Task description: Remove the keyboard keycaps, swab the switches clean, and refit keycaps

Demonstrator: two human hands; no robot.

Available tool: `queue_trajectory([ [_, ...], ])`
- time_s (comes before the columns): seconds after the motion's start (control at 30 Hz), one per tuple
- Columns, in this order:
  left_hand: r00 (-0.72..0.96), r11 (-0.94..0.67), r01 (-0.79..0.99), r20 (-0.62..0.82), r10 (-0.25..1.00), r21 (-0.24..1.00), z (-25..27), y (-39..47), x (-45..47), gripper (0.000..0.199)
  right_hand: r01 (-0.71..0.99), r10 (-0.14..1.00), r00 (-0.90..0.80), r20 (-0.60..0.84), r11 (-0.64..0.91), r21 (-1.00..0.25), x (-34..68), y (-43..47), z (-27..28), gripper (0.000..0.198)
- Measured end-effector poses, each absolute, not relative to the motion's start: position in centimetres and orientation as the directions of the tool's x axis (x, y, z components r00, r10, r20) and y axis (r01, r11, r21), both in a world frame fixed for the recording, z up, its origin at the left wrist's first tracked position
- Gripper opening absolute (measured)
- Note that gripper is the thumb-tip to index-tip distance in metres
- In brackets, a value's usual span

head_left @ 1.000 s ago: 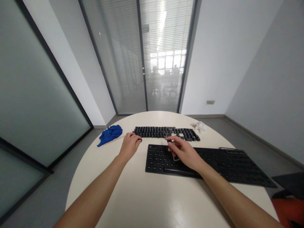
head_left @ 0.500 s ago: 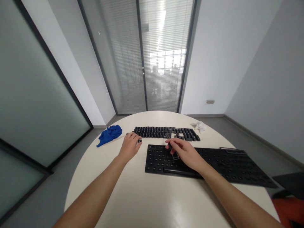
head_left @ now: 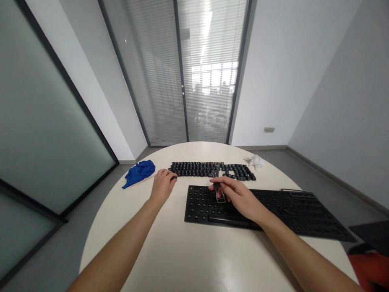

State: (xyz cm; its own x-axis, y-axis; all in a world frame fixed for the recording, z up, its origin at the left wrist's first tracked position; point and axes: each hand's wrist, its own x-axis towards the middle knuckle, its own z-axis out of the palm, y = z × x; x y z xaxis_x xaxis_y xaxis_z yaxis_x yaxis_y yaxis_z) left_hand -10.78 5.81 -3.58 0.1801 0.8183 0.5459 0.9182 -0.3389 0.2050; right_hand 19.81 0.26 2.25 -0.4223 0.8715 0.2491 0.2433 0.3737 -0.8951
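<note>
My left hand is at the left end of the rows of loose black keycaps, a small black keycap pinched at its fingertips. Over the left part of a black keyboard, my right hand grips a keycap puller by its dark body. The puller's wire loops point down toward me, above the board. Most of this keyboard's left part shows bare key posts, while a long space bar lies along its front edge. My right hand and forearm hide the keyboard's middle.
A crumpled blue cloth lies at the table's left edge, with a thin pale stick beside it. White crumpled tissue sits at the back right. The round white table has a chair at its right edge.
My left hand has moved slightly left with the keycap, toward the end of the keycap rows. My right hand has tilted the keycap puller more upright and shifted slightly left.
</note>
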Motion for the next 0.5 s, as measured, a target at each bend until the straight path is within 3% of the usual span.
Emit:
queue_trajectory([
  [0.3,0.166,-0.316,0.931,0.559,0.812,0.182,-3.8,5.9,-11.0,0.014,0.5,0.865,-0.423,0.271,0.472,-0.726,21.2,0.3,3.9,0.035],
  [0.5,0.167,-0.304,0.937,0.549,0.819,0.169,-3.7,5.8,-11.0,0.014,0.544,0.859,-0.405,0.313,0.502,-0.673,22.1,0.7,3.7,0.039],
])
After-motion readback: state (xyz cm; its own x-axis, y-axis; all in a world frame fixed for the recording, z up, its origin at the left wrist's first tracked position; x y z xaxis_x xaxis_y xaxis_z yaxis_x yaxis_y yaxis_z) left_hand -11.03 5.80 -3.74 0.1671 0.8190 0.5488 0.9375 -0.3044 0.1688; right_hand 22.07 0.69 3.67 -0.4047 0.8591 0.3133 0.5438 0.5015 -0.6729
